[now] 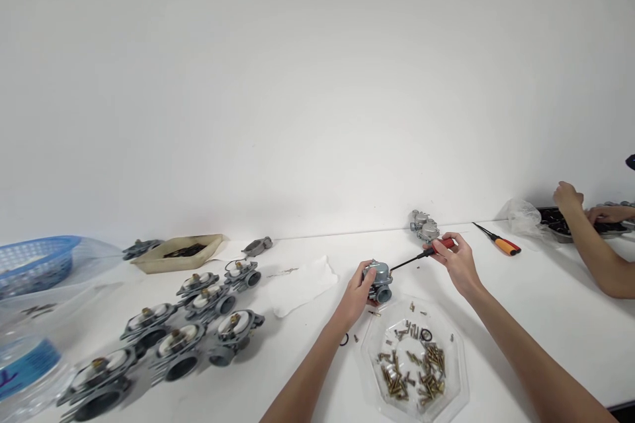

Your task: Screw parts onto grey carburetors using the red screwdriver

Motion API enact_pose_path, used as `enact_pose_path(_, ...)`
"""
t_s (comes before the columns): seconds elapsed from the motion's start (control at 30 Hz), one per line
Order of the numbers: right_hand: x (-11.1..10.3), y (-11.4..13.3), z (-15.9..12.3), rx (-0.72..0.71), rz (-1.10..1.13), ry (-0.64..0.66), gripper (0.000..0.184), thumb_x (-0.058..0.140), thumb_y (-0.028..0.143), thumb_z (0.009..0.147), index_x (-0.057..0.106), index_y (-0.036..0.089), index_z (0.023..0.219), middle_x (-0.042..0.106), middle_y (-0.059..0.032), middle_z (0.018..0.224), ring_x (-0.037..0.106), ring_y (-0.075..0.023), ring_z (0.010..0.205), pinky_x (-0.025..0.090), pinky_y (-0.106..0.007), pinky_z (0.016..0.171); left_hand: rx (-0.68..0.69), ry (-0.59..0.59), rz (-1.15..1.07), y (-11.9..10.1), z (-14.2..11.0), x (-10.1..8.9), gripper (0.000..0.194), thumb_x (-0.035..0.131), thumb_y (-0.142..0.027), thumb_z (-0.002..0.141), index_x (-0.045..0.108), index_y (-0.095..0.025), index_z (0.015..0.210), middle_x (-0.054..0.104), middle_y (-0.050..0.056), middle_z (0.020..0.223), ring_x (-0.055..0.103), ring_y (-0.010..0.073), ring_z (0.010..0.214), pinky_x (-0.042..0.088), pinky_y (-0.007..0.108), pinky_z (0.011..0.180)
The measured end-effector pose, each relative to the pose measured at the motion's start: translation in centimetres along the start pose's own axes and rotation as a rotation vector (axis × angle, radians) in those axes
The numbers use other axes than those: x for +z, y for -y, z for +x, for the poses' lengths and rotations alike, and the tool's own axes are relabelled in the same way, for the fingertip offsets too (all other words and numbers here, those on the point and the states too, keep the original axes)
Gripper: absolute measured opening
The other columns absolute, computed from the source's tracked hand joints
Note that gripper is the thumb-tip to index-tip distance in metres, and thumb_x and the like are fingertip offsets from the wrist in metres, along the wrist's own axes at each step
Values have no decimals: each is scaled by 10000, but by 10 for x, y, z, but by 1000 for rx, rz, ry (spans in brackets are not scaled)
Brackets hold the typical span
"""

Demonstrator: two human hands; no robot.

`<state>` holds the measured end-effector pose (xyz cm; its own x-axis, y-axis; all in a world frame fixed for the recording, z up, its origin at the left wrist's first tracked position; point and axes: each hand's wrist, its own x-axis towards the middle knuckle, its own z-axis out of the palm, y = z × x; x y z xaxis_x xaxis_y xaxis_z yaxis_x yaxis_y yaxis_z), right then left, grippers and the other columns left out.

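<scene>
Grey metal carburetor (pixel 378 282), round-topped, sits firmly in the curled fingers of the left hand (pixel 354 294), at 12 o'clock from the clear tray (pixel 366 350); the right hand (pixel 459 263) closes around a red screwdriver (pixel 441 246).

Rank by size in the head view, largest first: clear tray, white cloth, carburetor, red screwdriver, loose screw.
1. Clear tray, though nearest the camera
2. White cloth
3. Carburetor and red screwdriver, too alike to rank
4. Loose screw

**Carburetor repair workshop**
White workbench (pixel 546 317) with rows of carburetors (pixel 178 347) at eight o'clock, brass screws (pixel 429 370) in a clear tray (pixel 370 370) at five, orange-handled screwdriver (pixel 506 246) at four.
</scene>
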<state>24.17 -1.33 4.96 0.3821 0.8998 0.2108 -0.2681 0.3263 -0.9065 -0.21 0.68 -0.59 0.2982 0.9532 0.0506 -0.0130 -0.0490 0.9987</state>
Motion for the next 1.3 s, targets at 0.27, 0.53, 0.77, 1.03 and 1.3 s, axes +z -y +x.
enact_pose_path(0.27,0,1,0,5,3,4,518,928,415,556,555,213,854,556,88,654,762,-237,775,605,-419,872,-5,6,-1,2,1,-2,714,539,-746,815,494,-191,1262,650,149,1141,668,234,868,556,259,544)
enact_pose_path(0.53,1,2,-1,-1,20,-5,516,925,415,553,557,213,851,554,90,649,760,-232,764,607,-414,846,-16,-14,17,0,0,-1,703,540,-746,812,511,-195,1247,624,131,1116,642,202,813,555,254,549)
enact_pose_path(0.77,3,1,-1,-7,35,8,511,922,414,569,545,212,851,547,91,657,761,-233,775,605,-411,854,-24,-18,11,4,1,-4,739,546,-757,802,500,-197,1282,608,122,1095,619,205,820,559,268,561)
enact_pose_path(1.03,3,1,-2,-11,35,6,513,923,423,567,540,219,841,544,94,646,759,-224,779,606,-402,857,-21,15,4,-3,-3,-2,728,521,-763,811,476,-208,1279,629,146,1159,640,241,907,555,269,573)
enact_pose_path(1.3,5,2,-3,-11,17,9,501,917,422,565,542,217,827,552,85,640,758,-237,787,605,-422,862,-23,21,4,-3,-2,-2,745,526,-776,798,474,-198,1266,637,155,1157,655,246,893,570,287,568)
